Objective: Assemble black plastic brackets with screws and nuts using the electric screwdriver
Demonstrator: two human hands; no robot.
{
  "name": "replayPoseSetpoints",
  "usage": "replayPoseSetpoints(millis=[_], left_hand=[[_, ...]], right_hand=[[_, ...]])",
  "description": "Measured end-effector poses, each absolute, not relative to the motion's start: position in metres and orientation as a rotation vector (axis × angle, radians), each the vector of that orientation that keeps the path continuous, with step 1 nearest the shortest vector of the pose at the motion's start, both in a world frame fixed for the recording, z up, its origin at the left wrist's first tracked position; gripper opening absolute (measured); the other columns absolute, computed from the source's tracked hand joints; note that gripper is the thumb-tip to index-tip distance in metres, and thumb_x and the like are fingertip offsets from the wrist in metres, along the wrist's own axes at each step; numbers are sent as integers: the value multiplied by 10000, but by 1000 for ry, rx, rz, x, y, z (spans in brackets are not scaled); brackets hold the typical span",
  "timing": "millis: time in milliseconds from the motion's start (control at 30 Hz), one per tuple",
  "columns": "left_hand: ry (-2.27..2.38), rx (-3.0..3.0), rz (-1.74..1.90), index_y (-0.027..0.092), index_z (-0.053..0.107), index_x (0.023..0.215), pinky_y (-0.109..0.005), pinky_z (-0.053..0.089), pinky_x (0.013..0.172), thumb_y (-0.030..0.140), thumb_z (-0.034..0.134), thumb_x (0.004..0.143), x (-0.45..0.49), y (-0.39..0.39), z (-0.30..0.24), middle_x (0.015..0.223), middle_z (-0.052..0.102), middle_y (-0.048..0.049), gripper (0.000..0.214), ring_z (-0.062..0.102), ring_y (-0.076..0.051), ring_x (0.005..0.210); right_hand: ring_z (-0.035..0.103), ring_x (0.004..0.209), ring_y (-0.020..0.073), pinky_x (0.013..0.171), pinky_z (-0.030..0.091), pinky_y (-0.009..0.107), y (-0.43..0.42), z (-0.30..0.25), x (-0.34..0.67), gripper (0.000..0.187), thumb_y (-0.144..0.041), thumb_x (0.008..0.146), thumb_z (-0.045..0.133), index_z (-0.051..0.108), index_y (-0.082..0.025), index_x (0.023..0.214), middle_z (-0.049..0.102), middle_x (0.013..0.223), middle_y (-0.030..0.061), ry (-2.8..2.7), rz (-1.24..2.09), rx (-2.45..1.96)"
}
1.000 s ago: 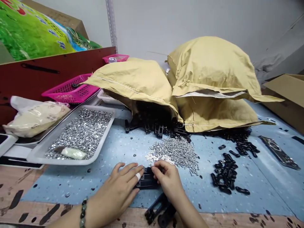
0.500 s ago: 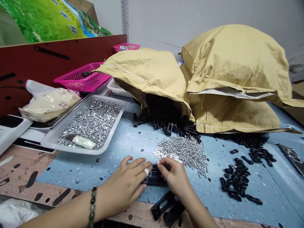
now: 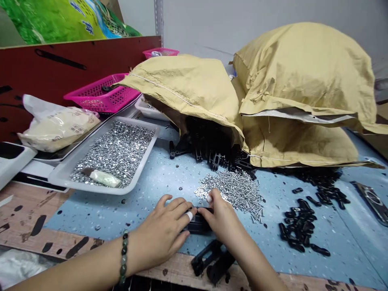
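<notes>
A black plastic part (image 3: pixel 200 227) lies on the blue mat near its front edge, partly covered by my hands. My left hand (image 3: pixel 165 226), with a white band on one finger, has its fingers over the left end and its thumb in front. My right hand (image 3: pixel 220 218) is at the other end, its thumb on the upper edge and its index finger raised apart from the thumb. A small white patch shows at that fingertip; I cannot make out what it is. Just beyond lies a pile of silver screws (image 3: pixel 242 192) beside loose nuts (image 3: pixel 209 185). More black slotted parts (image 3: pixel 209 258) lie by my right wrist.
A white tray of nuts (image 3: pixel 133 188) with a brush (image 3: pixel 104 178) stands left, before a pink basket (image 3: pixel 112 101). Yellow sacks (image 3: pixel 194 81) fill the back, one spilling black parts (image 3: pixel 215 157). Small black pieces (image 3: pixel 298 226) lie right, near a flat dark metallic item (image 3: pixel 371 202).
My right index finger has lifted away from the thumb, while the thumb stays at the black part. My left hand keeps its place on the part. The view has shifted slightly.
</notes>
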State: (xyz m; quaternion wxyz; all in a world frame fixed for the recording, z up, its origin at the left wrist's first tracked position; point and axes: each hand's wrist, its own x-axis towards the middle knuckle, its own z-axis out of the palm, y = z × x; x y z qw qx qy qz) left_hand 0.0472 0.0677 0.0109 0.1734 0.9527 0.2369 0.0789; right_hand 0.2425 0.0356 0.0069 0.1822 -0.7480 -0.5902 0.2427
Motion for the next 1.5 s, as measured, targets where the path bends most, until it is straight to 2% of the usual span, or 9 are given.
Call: replayPoseSetpoints(millis=[100, 233, 367, 667, 933, 1067, 1267, 1400, 1500], left_hand=[[690, 2678, 249, 256, 415, 1348, -541, 295, 986, 228, 458, 912, 49, 69, 13, 1302, 526, -63, 439, 446, -297, 1194], [742, 2516, 347, 256, 441, 1297, -437, 376, 938, 215, 469, 919, 52, 76, 16, 1217, 553, -42, 381, 481, -243, 1118], [707, 2493, 415, 209, 522, 1159, -398, 398, 891, 135, 421, 921, 57, 79, 17, 1130, 568, -50, 268, 495, -223, 1050], [630, 2606, 356, 195, 591, 1085, -410, 391, 849, 86, 393, 921, 58, 68, 15, 1108, 596, -61, 279, 501, -239, 1033], [667, 2054, 121, 226, 525, 1169, -397, 376, 965, 357, 379, 964, 77, 83, 49, 1168, 570, -59, 285, 495, -221, 1110], [520, 1561, -197, 168, 565, 921, -328, 453, 731, 487, 287, 957, 89, 88, 63, 861, 603, -48, 425, 571, -185, 783], [597, 1316, -75, 179, 455, 796, -210, 296, 494, 538, 413, 889, 94, 78, 53, 670, 369, 51, 373, 314, -87, 551], [695, 1661, -32, 182, 536, 817, -252, 404, 556, 435, 460, 888, 86, 67, 47, 689, 497, 28, 273, 457, -120, 603], [853, 2093, 169, 215, 558, 1080, -400, 480, 813, 376, 527, 880, 76, 61, 42, 1036, 601, -54, 259, 557, -228, 957]], right_hand=[[563, 628, 195, 535, 418, 288, 23, 5, 261, 307, -317, 752, 674, 456, -211, 940, 573, 797, 24, -1703, 510, -2133], [560, 708, 165, 630, 481, 294, -6, -3, 286, 127, -306, 905, 491, 468, -220, 995, 536, 873, 32, -1621, 477, -1879], [558, 862, 182, 733, 489, 311, -25, -5, 290, 61, -223, 916, 474, 496, -223, 973, 540, 930, 45, -1719, 525, -1735], [539, 950, 218, 797, 502, 374, -15, -8, 285, 264, -66, 896, 440, 586, -207, 1065, 628, 1009, 61, -1978, 490, -1635], [539, 904, 175, 738, 496, 314, -8, 23, 294, 325, -55, 924, 396, 598, -193, 1138, 614, 1003, 76, -2127, 452, -1342], [514, 938, 178, 774, 479, 323, -3, 43, 295, 355, -28, 923, 369, 588, -188, 1153, 594, 1027, 84, -2192, 458, -1255], [517, 947, 166, 764, 479, 304, -1, 53, 296, 360, -19, 919, 371, 572, -192, 1162, 582, 1030, 82, -2238, 403, -1245], [540, 939, 170, 764, 496, 309, -9, 51, 291, 337, -72, 932, 371, 571, -223, 1157, 604, 1008, 59, -2227, 531, -1299], [560, 914, 167, 756, 510, 304, -16, 34, 289, 262, -133, 951, 380, 593, -233, 1066, 620, 969, 41, -2119, 634, -1358]])
